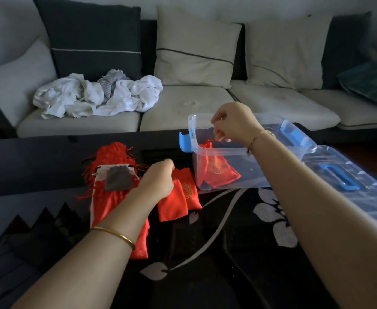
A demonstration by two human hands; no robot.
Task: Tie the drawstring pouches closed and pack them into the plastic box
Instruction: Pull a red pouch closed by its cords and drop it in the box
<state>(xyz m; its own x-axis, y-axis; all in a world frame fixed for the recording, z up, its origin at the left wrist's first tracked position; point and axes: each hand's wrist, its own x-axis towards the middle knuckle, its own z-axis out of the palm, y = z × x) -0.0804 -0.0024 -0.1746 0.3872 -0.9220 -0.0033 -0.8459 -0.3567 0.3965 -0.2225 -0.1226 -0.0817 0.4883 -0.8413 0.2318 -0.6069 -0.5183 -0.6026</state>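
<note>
Early stage, approx. one pouch packed; plastic box (255,175) sits open on the dark table (227,246), its lid (361,197) lying just beside it on the right w/ blue handle up; one red pouch (218,172) leans inside against the box's left wall, neck gathered, cords at the top; whether it's properly knotted, can't tell.

Right hand (234,126) hovers over the box opening, above that pouch's neck, fingers curled; can't tell if it pinches a cord or holds nothing.

Left hand (158,181) is down on the next pouch (172,206), which lies flat on the table near the box; fingers curl over its top end, looks like a grasp; a second flat pouch (192,192) w/ gold emblem overlaps it on the right.

Left to do, by my read: those two, plus the red heap (114,156) w/ loose cords further left, a grey pouch (118,179) on top of it and a white pouch (100,171) partly under the grey; none look drawn shut, so prob. untied. Most of the job remains: tie each, then drop it in the box.
</note>
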